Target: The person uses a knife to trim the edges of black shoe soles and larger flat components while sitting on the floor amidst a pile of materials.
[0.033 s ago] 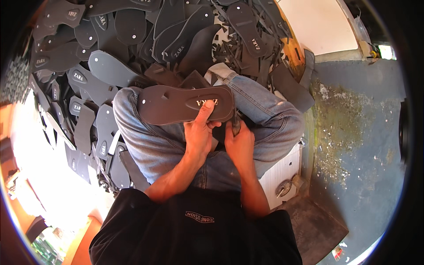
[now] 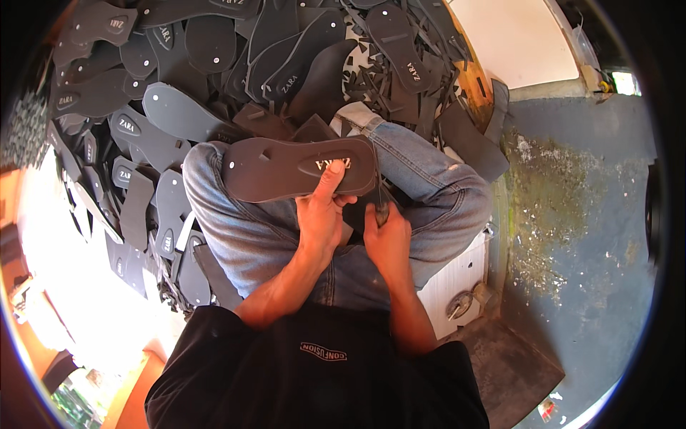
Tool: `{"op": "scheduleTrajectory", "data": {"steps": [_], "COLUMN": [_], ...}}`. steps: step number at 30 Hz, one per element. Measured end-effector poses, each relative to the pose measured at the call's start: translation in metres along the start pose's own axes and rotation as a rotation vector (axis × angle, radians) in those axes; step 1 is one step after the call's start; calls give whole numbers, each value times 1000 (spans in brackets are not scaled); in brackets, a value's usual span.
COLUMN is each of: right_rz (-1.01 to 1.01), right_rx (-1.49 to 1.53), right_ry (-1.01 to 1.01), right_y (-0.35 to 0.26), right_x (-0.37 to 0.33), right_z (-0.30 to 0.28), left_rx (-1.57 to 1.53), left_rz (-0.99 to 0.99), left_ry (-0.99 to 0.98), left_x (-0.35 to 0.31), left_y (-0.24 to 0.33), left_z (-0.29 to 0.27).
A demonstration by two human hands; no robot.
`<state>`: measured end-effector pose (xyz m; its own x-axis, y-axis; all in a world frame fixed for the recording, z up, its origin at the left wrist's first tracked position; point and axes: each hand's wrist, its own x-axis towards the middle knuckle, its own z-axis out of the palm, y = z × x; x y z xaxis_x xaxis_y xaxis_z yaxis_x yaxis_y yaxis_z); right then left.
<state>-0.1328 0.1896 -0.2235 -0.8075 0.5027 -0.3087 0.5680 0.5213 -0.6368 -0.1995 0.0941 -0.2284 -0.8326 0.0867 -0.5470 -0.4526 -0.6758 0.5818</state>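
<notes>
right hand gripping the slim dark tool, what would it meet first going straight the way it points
The right hand, slim dark tool leading, would likely meet the rounded right end of the flat, dark, sole-shaped piece held by the left hand; depth is unclear, so it might pass beside it.

Sole (image 2: 271,168) over lap (image 2: 357,275), R hand (image 2: 388,236) nr its R end, sole pile (image 2: 175,107) ahead & to L.
</notes>
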Motion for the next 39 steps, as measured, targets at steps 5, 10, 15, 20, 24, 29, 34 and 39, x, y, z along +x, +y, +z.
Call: {"op": "scheduleTrajectory", "data": {"steps": [5,10,15,20,24,29,34,39], "right_rz": [-125,-102,54,55,18,-3,-58,-359], "right_rx": [12,117,413,561,454,388,465,5], "right_ry": [19,21,80,69,73,28,-159,-149], "right_y": [8,12,48,46,55,56,3,8], "right_x": [11,31,21,19,25,17,-9,-19], "right_z": [1,2,-15,-7,-2,10,31,59], "left_rx": [67,127,499,692,952,467,1301,1678], "left_rz": [-7,-70,-167,-251,496,902,674,513], "left_ry": [-22,-46,-253,-435,-534,-57,416,607], "left_x": [-5,-22,-41,-39,25,74,26,-58], "left_y": [-7,-2,14,34,101,236,219,163], "left_z": [-6,-22,-23,-34,-9,-7,-206,-320]}}
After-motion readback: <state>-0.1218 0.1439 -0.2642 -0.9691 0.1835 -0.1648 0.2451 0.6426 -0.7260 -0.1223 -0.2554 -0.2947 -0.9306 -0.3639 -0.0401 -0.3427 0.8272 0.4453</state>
